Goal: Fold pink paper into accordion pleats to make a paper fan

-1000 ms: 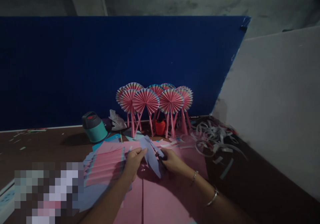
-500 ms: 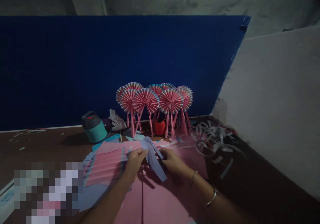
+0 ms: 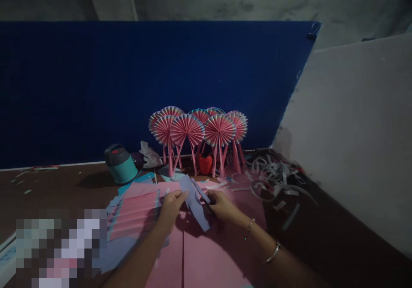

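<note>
A lavender paper piece hangs slantwise over the work surface. My left hand pinches its left edge between thumb and fingers. My right hand is closed around dark-handled scissors, mostly hidden by the fingers and paper. A narrow lavender strip lies along the scissors, beside the larger piece. Beneath both hands are pink sheets. To the left of my left hand lies a pleated pink paper with blue-tinted edges.
Several pink folded-paper fans on crossed legs stand behind the hands, with a red container among them. A teal jar with a dark lid stands left. Curled paper scraps pile up at right. A blue board closes off the back.
The narrow strip's upper end has come apart from the larger lavender piece. The larger piece has shifted slightly left with my left hand; my right hand has barely moved.
</note>
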The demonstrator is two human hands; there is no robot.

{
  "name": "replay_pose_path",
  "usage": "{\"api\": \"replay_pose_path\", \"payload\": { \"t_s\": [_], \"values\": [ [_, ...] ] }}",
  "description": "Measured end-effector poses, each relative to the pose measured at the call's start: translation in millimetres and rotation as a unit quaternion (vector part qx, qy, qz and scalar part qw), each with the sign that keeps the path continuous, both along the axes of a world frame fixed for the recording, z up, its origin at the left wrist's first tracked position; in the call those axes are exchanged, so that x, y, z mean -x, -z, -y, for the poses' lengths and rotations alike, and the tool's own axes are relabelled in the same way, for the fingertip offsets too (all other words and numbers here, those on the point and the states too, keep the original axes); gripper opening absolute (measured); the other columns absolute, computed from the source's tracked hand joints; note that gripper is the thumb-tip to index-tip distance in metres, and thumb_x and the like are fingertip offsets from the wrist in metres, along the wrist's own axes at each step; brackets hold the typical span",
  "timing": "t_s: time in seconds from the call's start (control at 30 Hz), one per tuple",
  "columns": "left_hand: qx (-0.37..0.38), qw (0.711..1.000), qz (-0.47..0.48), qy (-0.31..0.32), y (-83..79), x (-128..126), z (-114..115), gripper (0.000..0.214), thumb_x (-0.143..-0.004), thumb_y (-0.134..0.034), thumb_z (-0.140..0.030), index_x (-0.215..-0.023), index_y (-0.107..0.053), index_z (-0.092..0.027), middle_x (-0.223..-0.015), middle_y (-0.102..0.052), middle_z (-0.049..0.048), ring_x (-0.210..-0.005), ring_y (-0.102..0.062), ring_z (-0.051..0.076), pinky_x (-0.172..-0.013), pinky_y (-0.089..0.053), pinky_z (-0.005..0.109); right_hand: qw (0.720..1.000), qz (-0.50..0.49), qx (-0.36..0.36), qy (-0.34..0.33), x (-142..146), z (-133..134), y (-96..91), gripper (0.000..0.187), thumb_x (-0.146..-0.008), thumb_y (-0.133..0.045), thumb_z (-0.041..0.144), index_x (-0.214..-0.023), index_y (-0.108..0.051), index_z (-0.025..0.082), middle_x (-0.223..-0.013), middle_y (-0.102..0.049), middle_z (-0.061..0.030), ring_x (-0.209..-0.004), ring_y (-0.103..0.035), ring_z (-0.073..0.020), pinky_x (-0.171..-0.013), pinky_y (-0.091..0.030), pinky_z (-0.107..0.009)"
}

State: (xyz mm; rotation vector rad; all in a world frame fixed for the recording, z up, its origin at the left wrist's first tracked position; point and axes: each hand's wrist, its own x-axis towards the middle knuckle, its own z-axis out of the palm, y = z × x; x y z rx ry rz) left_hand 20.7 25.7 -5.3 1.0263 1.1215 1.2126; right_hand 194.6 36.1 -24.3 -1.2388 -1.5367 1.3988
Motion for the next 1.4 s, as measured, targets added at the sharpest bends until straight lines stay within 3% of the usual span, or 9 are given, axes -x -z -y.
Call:
{"api": "replay_pose_path", "payload": {
  "t_s": [0.23, 0.37, 0.6, 0.7, 0.83, 0.93, 1.0, 1.17, 1.4],
  "values": [
    [-0.097, 0.951, -0.207, -0.206, -11.6, 50, -29, 0.04, -0.069, -0.065, -0.046, -0.095, -0.065, -0.015, -0.084, -0.07, 0.0091, -0.086, -0.065, 0.028, -0.071, -0.05, 0.034, 0.999, -0.018, 0.017, -0.037, -3, 5, -15.9, 0.029, -0.058, -0.07, 0.027, -0.08, -0.055, 0.018, -0.057, -0.052, 0.0068, -0.047, -0.043, -0.0079, -0.045, -0.032, -0.02],
    [-0.209, 0.835, -0.418, -0.29, -29.7, 55, -25, 0.067, -0.07, -0.065, -0.025, -0.133, -0.045, -0.011, -0.138, -0.045, 0.0201, -0.132, -0.034, 0.036, -0.107, -0.029, 0.049, 0.999, -0.005, 0.007, -0.051, -4, 4, -13.7, 0.022, -0.061, -0.064, 0.022, -0.08, -0.054, 0.018, -0.052, -0.048, 0.0079, -0.044, -0.04, -0.0074, -0.041, -0.028, -0.019],
    [-0.383, 0.707, -0.566, 0.182, -51.8, 11, -5, 0.019, -0.078, -0.066, -0.03, -0.096, -0.069, -0.026, -0.148, -0.038, 0.0038, -0.138, -0.022, 0.03, -0.111, -0.022, 0.051, 0.996, 0.063, -0.014, -0.06, -6, 0, -4.4, 0.027, -0.065, -0.066, 0.024, -0.088, -0.052, 0.018, -0.058, -0.054, 0.0055, -0.046, -0.043, -0.0085, -0.044, -0.03, -0.02],
    [-0.401, 0.714, -0.543, 0.185, -65.3, 5, -9, 0.007, -0.081, -0.062, -0.024, -0.079, -0.069, -0.023, -0.123, -0.062, 0.0048, -0.123, -0.043, 0.025, -0.107, -0.025, 0.048, 0.979, 0.185, -0.077, -0.038, -12, 0, -7.6, 0.03, -0.071, -0.061, 0.021, -0.099, -0.051, 0.017, -0.055, -0.053, 0.0064, -0.046, -0.043, -0.0102, -0.046, -0.03, -0.021],
    [-0.353, 0.776, -0.507, 0.13, -87.9, 7, 0, 0.014, -0.084, -0.055, -0.026, -0.077, -0.066, -0.02, -0.082, -0.069, 0.0029, -0.085, -0.057, 0.019, -0.092, -0.037, 0.038, 0.883, 0.425, -0.195, 0.034, -32, -3, -23.1, 0.029, -0.074, -0.06, 0.018, -0.102, -0.053, 0.013, -0.07, -0.064, -0.0038, -0.062, -0.056, -0.0155, -0.056, -0.033, -0.024],
    [-0.211, 0.837, -0.451, 0.226, -82.6, 1, 21, 0.016, -0.081, -0.053, -0.028, -0.075, -0.066, -0.019, -0.075, -0.068, 0.0002, -0.072, -0.057, 0.015, -0.069, -0.041, 0.026, 0.842, 0.503, -0.182, 0.068, -49, -6, -33.6, 0.022, -0.074, -0.058, 0.012, -0.095, -0.058, 0.011, -0.089, -0.068, -0.0138, -0.081, -0.062, -0.0211, -0.065, -0.036, -0.026],
    [-0.126, 0.841, -0.409, 0.332, -64.5, -5, 35, 0.014, -0.077, -0.055, -0.026, -0.079, -0.067, -0.019, -0.073, -0.067, -0.0008, -0.068, -0.056, 0.014, -0.063, -0.039, 0.023, 0.829, 0.529, -0.164, 0.083, -57, -9, -36.0, 0.021, -0.075, -0.054, 0.009, -0.095, -0.06, 0.011, -0.09, -0.068, -0.0155, -0.084, -0.063, -0.0225, -0.068, -0.037, -0.027],
    [-0.058, 0.85, -0.374, 0.365, -23.1, -15, 49, 0.015, -0.074, -0.057, -0.032, -0.071, -0.059, -0.017, -0.066, -0.053, -0.0031, -0.063, -0.045, 0.012, -0.054, -0.03, 0.022, 0.829, 0.531, -0.149, 0.087, -67, -17, -32.5, 0.022, -0.072, -0.054, 0.005, -0.091, -0.064, 0.011, -0.091, -0.068, -0.0159, -0.088, -0.062, -0.0228, -0.069, -0.039, -0.026],
    [0.0, 0.898, -0.274, 0.345, -32.9, -11, 53, 0.031, -0.077, -0.057, -0.047, -0.072, -0.053, -0.017, -0.066, -0.041, -0.0047, -0.064, -0.037, 0.011, -0.055, -0.026, 0.022, 0.885, 0.454, -0.098, 0.017, -86, -29, -37.9, 0.009, -0.058, -0.066, 0.009, -0.066, -0.066, 0.014, -0.052, -0.06, 0.0011, -0.05, -0.054, -0.0121, -0.047, -0.034, -0.02]
  ]
}}
